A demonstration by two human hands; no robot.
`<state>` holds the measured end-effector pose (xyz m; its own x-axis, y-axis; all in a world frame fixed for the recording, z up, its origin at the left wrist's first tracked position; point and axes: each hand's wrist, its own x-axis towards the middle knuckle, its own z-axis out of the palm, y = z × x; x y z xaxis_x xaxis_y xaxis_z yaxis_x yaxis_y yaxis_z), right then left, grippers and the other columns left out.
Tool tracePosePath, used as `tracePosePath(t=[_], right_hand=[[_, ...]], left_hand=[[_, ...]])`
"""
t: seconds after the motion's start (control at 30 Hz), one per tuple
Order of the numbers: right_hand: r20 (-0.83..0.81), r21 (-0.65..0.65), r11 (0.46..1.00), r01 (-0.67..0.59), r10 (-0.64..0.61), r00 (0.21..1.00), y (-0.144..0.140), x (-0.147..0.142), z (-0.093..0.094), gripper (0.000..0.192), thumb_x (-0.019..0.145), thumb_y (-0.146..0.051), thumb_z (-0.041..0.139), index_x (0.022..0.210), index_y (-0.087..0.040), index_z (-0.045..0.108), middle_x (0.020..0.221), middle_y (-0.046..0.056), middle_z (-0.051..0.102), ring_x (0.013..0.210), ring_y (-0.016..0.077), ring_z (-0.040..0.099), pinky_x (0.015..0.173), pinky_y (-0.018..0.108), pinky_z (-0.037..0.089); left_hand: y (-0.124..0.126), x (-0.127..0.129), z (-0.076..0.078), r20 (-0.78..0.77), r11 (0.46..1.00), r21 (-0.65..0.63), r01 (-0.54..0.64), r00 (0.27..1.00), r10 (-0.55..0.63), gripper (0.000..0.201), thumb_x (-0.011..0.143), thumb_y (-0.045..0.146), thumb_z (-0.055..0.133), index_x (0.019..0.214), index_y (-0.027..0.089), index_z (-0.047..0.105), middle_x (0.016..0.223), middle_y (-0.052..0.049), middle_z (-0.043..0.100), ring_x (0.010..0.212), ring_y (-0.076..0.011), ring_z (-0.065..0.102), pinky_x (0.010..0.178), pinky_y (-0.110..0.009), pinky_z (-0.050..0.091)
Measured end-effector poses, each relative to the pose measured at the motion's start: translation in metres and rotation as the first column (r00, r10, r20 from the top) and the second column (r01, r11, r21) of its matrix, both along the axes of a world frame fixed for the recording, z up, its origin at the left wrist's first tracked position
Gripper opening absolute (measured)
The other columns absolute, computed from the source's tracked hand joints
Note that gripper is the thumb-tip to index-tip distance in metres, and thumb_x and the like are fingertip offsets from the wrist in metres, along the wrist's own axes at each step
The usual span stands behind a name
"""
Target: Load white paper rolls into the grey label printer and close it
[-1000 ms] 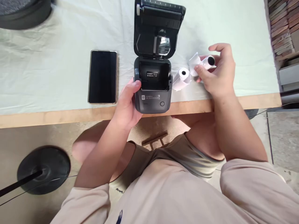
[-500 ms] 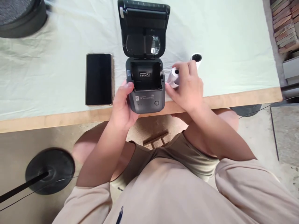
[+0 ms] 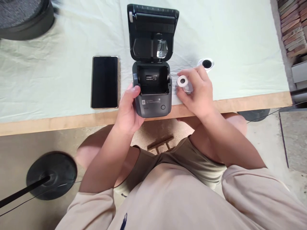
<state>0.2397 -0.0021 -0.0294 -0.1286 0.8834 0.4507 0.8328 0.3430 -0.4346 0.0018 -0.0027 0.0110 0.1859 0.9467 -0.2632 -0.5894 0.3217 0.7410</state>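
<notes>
A dark grey label printer point(image 3: 153, 105) is at the table's front edge, its lid point(image 3: 152, 35) raised and its paper bay showing no roll inside. My left hand point(image 3: 129, 107) grips the printer's left side, thumb on the front rim of the bay. Just right of the printer, my right hand point(image 3: 198, 89) holds a small white paper roll point(image 3: 183, 80) between thumb and fingers, its core end facing up. Behind that hand lies a second white roll point(image 3: 207, 63) with a dark core, partly covered by the fingers.
A tablet-like device with a black screen point(image 3: 105, 82) lies left of the printer. At the far left is a round black object point(image 3: 26, 19). The cloth-covered table point(image 3: 240, 48) has a bare wooden front edge point(image 3: 72, 120). Stacked bricks point(image 3: 294, 28) stand beyond the right side.
My right hand has turned the small roll so its core end faces up more. The printer, my left hand and the tablet appear slightly farther right in view.
</notes>
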Motion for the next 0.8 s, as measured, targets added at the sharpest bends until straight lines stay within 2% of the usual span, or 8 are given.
tracePosePath(t=[0.1,0.17,0.27,0.4,0.47,0.57,0.67,0.8], right_hand=[[-0.172,0.092,0.996,0.009,0.007,0.985,-0.002,0.002,0.001,0.052,0.099,-0.039,0.07,0.149,-0.035,0.057,0.125,0.008,0.078,0.097,0.0266,0.075,0.076,0.042,0.064],[-0.289,0.15,0.987,0.061,-0.016,0.957,-0.007,-0.001,0.008,0.053,0.101,-0.053,0.07,0.149,-0.036,0.052,0.116,0.005,0.075,0.077,0.0214,0.067,0.058,0.037,0.052],[-0.359,0.25,0.965,0.081,0.015,0.933,-0.015,-0.014,0.034,0.051,0.105,-0.068,0.063,0.145,-0.037,0.052,0.113,0.006,0.073,0.074,0.0214,0.067,0.053,0.037,0.045],[-0.157,0.256,0.961,-0.102,0.146,0.977,-0.01,-0.037,0.072,0.041,0.101,-0.043,0.07,0.141,-0.035,0.062,0.131,0.009,0.081,0.096,0.0285,0.081,0.067,0.041,0.056],[0.037,0.185,0.971,-0.15,0.146,0.989,0.001,-0.043,0.081,0.042,0.093,-0.026,0.069,0.135,-0.032,0.07,0.12,0.005,0.086,0.093,0.0284,0.081,0.067,0.039,0.052],[0.252,0.113,0.983,-0.144,0.112,0.961,0.015,-0.044,0.081,0.035,0.089,-0.023,0.07,0.122,-0.03,0.079,0.093,0.001,0.085,0.078,0.0266,0.077,0.061,0.037,0.042],[0.245,0.143,0.974,-0.178,0.14,0.959,0.015,-0.044,0.076,0.018,0.103,-0.031,0.068,0.113,-0.029,0.083,0.094,0.003,0.088,0.084,0.0294,0.083,0.064,0.04,0.047],[0.13,0.261,0.925,-0.277,0.25,0.959,-0.005,-0.054,0.071,0.02,0.113,-0.03,0.065,0.103,-0.029,0.082,0.098,0.003,0.091,0.103,0.031,0.091,0.07,0.041,0.058]], left_hand=[[0.001,0.0,-0.001,0.016,1.0,-0.006,0.018,1.0,-0.018,0.015,0.097,0.038,0.073,0.096,0.023,0.074,0.1,-0.009,0.086,0.138,-0.0352,0.083,0.116,-0.044,0.07],[0.0,-0.001,-0.003,0.03,1.0,0.008,0.025,0.999,-0.025,0.015,0.097,0.038,0.075,0.098,0.023,0.074,0.102,-0.009,0.087,0.135,-0.0349,0.085,0.113,-0.044,0.071],[-0.001,0.0,-0.005,0.04,0.999,0.029,0.035,0.999,-0.036,0.019,0.093,0.039,0.08,0.104,0.024,0.075,0.109,-0.008,0.088,0.132,-0.0347,0.085,0.105,-0.042,0.073],[-0.002,0.001,-0.006,0.031,0.999,0.018,0.045,0.998,-0.046,0.036,0.085,0.043,0.09,0.111,0.023,0.075,0.107,-0.008,0.088,0.121,-0.0357,0.089,0.092,-0.039,0.074],[-0.002,0.001,-0.006,0.029,0.999,0.013,0.047,0.998,-0.048,0.04,0.083,0.044,0.092,0.111,0.022,0.074,0.106,-0.007,0.088,0.119,-0.0354,0.089,0.091,-0.039,0.073],[-0.002,0.0,-0.005,0.036,0.999,0.006,0.048,0.998,-0.049,0.041,0.085,0.045,0.091,0.114,0.022,0.074,0.107,-0.007,0.088,0.122,-0.0349,0.088,0.092,-0.038,0.073],[-0.002,-0.002,-0.006,0.069,0.999,-0.001,0.05,0.996,-0.049,0.037,0.088,0.046,0.091,0.111,0.023,0.073,0.107,-0.007,0.089,0.125,-0.0346,0.087,0.095,-0.038,0.072],[-0.001,-0.003,-0.009,0.112,0.997,0.018,0.072,0.991,-0.074,0.038,0.09,0.05,0.092,0.109,0.023,0.075,0.104,-0.006,0.088,0.118,-0.0324,0.088,0.09,-0.036,0.071]])
